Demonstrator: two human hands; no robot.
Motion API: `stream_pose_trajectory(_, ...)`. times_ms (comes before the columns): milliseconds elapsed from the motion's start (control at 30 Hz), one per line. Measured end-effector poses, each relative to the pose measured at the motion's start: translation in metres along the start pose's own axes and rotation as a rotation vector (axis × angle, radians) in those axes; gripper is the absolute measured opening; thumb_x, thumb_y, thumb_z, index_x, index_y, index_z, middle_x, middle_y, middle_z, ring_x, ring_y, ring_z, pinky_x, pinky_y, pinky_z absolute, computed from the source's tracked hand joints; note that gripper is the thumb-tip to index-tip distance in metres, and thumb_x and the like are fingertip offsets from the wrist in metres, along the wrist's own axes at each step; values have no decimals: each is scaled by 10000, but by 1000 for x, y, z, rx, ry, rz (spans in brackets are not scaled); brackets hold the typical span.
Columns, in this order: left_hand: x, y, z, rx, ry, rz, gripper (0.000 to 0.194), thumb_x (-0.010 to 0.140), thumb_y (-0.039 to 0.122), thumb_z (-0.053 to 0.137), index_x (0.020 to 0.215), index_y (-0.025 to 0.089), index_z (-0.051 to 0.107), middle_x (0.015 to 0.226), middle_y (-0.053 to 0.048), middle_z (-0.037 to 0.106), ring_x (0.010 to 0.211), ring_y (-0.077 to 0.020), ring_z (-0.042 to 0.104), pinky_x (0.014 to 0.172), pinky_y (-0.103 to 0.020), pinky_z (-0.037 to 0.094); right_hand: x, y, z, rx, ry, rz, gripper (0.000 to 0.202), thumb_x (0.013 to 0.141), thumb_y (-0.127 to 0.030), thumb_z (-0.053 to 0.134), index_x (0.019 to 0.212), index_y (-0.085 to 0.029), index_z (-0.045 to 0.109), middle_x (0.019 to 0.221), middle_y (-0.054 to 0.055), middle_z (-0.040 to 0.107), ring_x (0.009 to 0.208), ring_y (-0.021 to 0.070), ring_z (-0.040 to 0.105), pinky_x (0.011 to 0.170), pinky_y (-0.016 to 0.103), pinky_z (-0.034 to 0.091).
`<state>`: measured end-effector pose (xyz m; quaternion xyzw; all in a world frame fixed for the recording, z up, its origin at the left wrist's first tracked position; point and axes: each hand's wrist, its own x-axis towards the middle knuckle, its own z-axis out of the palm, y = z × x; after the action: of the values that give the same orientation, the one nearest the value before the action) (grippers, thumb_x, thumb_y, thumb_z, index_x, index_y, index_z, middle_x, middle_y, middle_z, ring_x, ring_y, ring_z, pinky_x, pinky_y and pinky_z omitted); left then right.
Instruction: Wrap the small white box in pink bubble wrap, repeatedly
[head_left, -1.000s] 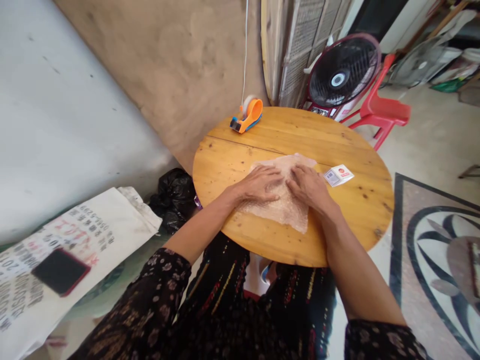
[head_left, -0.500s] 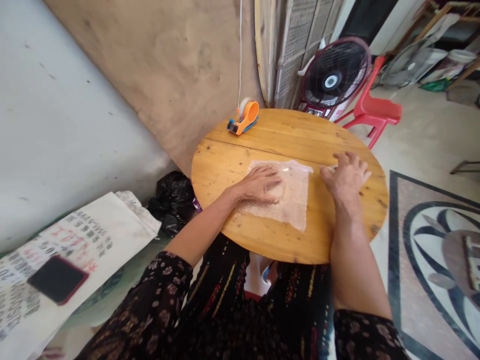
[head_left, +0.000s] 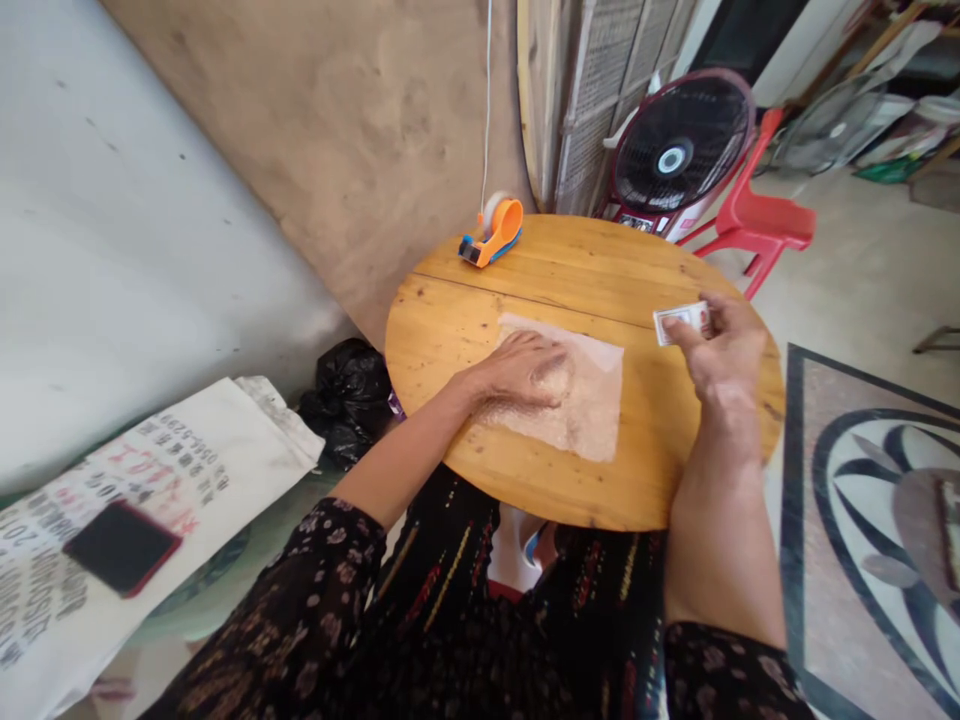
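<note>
On the round wooden table (head_left: 540, 500) lies a clear bubble wrap bag (head_left: 596, 400), its upper edge a smoother, pinkish strip. My left hand (head_left: 525, 372) rests on the bag's left half, fingers spread and palm down, hiding part of it. Over the table's right side, my right hand (head_left: 724, 345) grips a small white printed packet (head_left: 679, 324) between thumb and fingers. That packet is flat and rectangular with a framed face and a red mark at its right end; fingers cover part of it. It is apart from the bag.
An orange tape dispenser (head_left: 499, 235) stands at the table's back edge by the wooden board. Behind are a fan (head_left: 679, 145) and a red chair (head_left: 765, 215). To the left, a phone (head_left: 122, 547) lies on a white printed sack (head_left: 217, 440), near a black plastic bag (head_left: 349, 395).
My right hand has turned and shifted right, now showing the white packet in its grasp. The bag's upper edge lies flatter. My left hand stays on the bag.
</note>
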<state>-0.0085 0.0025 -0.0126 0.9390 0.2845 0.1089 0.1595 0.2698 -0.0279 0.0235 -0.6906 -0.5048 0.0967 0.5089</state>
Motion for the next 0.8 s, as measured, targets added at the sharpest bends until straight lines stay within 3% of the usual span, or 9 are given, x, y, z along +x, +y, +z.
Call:
stream_pose_trajectory(67, 0, 1, -2, -3, -3, 1, 845, 742, 640, 649, 1408, 150, 480, 1288, -133, 597, 1205, -325, 486, 1075, -446, 321, -6, -8, 1, 393, -67, -104, 615, 613, -320, 818, 1184, -158, 653, 986, 70, 724, 855, 184, 653, 817, 333, 533)
stream_pose_trajectory(167, 0, 1, -1, -6, 13, -8, 852, 732, 650, 650, 1402, 153, 476, 1250, -130, 611, 1178, -322, 511, 1052, -443, 345, -23, -28, 0, 641, -376, -167, 569, 625, -292, 851, 1165, -228, 685, 951, 32, 735, 830, 160, 667, 753, 283, 549)
stream_pose_trajectory(333, 3, 0, 2, -52, 49, 35, 713, 748, 595, 641, 1318, 184, 522, 1253, -108, 604, 1160, -306, 534, 1023, -427, 371, -49, -57, 6, 526, -1032, -221, 563, 688, -353, 829, 1219, -255, 672, 1139, 52, 720, 979, 207, 689, 852, 337, 561)
stream_pose_trajectory(400, 4, 0, 2, -52, 41, 51, 575, 770, 533, 624, 1232, 196, 569, 1181, -91, 631, 1112, -296, 557, 1003, -424, 384, -53, -61, 14, 427, -1180, -234, 552, 708, -400, 808, 1220, -245, 673, 1191, 63, 700, 1046, 241, 678, 904, 382, 550)
stream_pose_trajectory(533, 2, 1, 1, -39, 57, 17, 516, 747, 473, 643, 1176, 192, 581, 1126, -101, 635, 1115, -317, 547, 1001, -442, 394, -51, -54, 29, 306, -1241, -218, 521, 751, -503, 738, 1200, -243, 684, 1233, 74, 681, 1139, 283, 642, 978, 448, 515)
stream_pose_trajectory(800, 1, -2, 2, -143, 79, 16, 754, 670, 533, 709, 1306, 184, 507, 1319, -136, 563, 1274, -341, 479, 1103, -496, 334, -46, -39, 38, 317, -1105, -176, 577, 746, -497, 741, 1262, -257, 643, 1297, 74, 659, 1201, 297, 604, 1040, 476, 463)
